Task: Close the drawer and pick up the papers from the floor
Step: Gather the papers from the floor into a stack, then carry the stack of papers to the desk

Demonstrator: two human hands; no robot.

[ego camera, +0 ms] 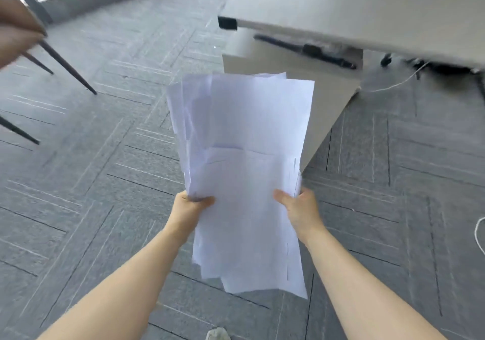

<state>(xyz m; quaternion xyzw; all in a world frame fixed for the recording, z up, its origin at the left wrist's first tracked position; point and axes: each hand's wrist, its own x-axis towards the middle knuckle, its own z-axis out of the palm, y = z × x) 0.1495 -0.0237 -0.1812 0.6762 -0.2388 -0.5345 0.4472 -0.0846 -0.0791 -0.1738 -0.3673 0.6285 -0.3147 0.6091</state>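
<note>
A loose stack of white papers (pixel 244 156) is held up in front of me above the grey carpet. My left hand (pixel 190 208) grips the stack's left edge, thumb on top. My right hand (pixel 299 210) grips its right edge the same way. Behind the papers stands a beige drawer cabinet (pixel 328 98) under a desk; its front looks flush, though blur and the papers hide part of it. No paper lies on the visible floor.
A beige desk top (pixel 354 6) overhangs the cabinet at upper right. Dark chair legs (pixel 70 72) stand at the left. A white cable (pixel 393 85) trails on the carpet at right. The toe of a shoe (pixel 217 334) shows at the bottom edge.
</note>
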